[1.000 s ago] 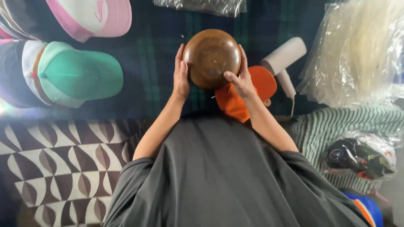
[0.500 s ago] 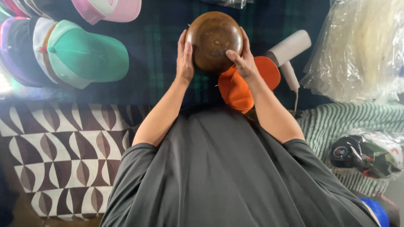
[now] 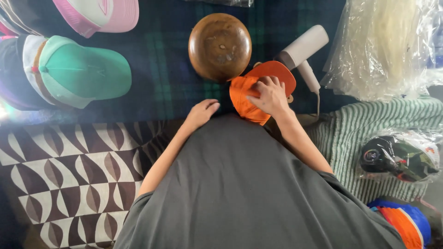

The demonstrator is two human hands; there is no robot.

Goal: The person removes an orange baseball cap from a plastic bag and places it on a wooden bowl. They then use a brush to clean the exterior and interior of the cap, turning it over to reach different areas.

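I see the orange cap [image 3: 251, 99] lying on the dark plaid cloth [image 3: 161, 69] just above the middle of the view, its brim [image 3: 277, 74] pointing toward 1 o'clock. My right hand [image 3: 270, 96] lies flat on its crown, fingers spread and pressing rather than clamped. My left hand [image 3: 201, 112] rests loosely open on the cloth at 9 o'clock of the cap, touching nothing else; the 2 hands are apart.

Touching the cap at 11 o'clock sits the round brown wooden dome [image 3: 220, 47], free of both hands. As I judge it, the cap is not on the dome yet, so the fitting or shaping is left to do; only the laying out looks done.

At 2 o'clock of the cap lies a white handheld appliance [image 3: 302, 48] with its cord trailing down. Farther right, at 3 o'clock of the dome, a large clear plastic bag [image 3: 387, 46] holds pale material. At 4 o'clock, on a green ribbed fabric [image 3: 350, 124], a smaller clear packet [image 3: 399, 157] wraps a dark camouflage cap. Far left, a mint green cap [image 3: 83, 71] tops a stack, with a pink and white cap [image 3: 104, 14] above it. Any labels are too small for me to make out.
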